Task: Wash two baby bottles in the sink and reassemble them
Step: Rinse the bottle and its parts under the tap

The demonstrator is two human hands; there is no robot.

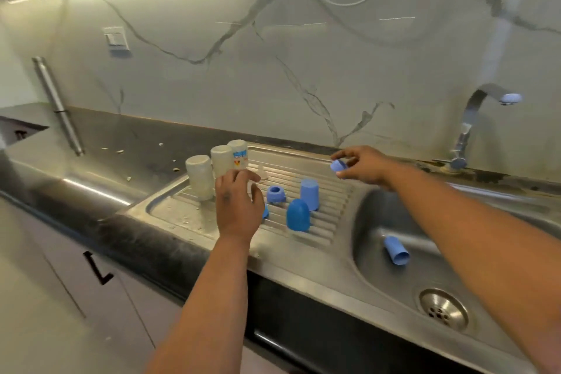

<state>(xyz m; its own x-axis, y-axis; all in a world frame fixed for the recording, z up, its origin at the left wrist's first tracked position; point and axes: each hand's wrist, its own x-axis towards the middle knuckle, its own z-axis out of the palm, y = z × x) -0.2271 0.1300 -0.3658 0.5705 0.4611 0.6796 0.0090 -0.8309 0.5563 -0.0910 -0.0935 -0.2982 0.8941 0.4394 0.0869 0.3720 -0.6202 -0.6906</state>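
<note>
Marble-veined wall and dark counter behind a steel sink (376, 222), one blue cap (396, 251) lying in its basin, three pale bottles (200, 176) inverted at the far left of the ribbed drainboard (321, 222) beside two standing blue caps (298, 215) and a blue collar (275, 194). Seemingly the reassembly stage: right hand (361, 164) pinching a small blue ring (338, 166) over the board, left hand (238, 206) loosely spread above the parts, holding nothing visible. Next, probably matching ring to a bottle, turned upright first

blue piece (265, 212) behind left hand (238, 206)
</note>
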